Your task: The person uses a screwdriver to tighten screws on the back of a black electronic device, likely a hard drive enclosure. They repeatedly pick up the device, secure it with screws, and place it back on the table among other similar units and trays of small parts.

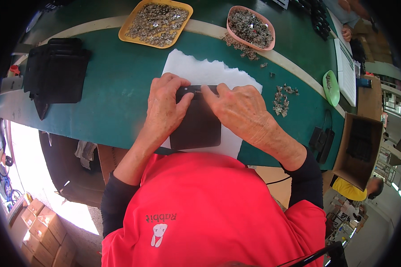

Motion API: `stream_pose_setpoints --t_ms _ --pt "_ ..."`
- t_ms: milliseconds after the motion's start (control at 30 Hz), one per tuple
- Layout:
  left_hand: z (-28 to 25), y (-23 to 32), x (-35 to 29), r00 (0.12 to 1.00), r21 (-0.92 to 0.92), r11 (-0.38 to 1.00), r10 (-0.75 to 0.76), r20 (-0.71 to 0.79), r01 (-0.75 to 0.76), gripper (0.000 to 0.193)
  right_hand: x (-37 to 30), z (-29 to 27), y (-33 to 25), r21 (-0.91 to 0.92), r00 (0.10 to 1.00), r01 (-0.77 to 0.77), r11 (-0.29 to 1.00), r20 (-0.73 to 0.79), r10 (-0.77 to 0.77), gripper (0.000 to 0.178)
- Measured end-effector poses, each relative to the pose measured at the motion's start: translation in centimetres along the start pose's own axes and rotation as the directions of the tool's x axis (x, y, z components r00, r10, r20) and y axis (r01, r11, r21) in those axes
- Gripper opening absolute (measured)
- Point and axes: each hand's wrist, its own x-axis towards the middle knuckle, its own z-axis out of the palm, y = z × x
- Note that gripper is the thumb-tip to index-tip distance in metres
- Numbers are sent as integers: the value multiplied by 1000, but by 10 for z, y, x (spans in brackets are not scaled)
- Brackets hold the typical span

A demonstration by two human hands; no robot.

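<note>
A flat black plastic case [196, 127] lies on a white foam sheet [209, 67] in front of me, with a raised bar along its far edge. My left hand [166, 100] is closed on the far left corner, its thumb on top and its fingers curled beyond the edge. At the far right corner, my right hand [238, 107] is closed over the bar, with one finger pressing near its middle. Next to that fingertip shows a small slot or metal piece, too small to tell which. The right fingers partly hide this corner.
A yellow tray [124, 34] and a pink bowl [273, 33] hold small metal parts. Loose metal parts [280, 104] lie right of the foam. Stacked black cases [60, 73] are at left. A green bowl [335, 93], an open cardboard box [343, 162] and another person's hand [346, 33] are at right.
</note>
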Motion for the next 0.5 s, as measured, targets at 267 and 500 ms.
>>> stream_pose_setpoints --t_ms 267,500 --pt "3 -5 -2 999 -45 998 33 -32 -34 24 8 -5 5 -69 987 159 985 5 -159 30" --pt "8 -8 -2 997 -117 991 56 -44 -61 23 22 -19 0 -87 969 231 969 115 -220 4"
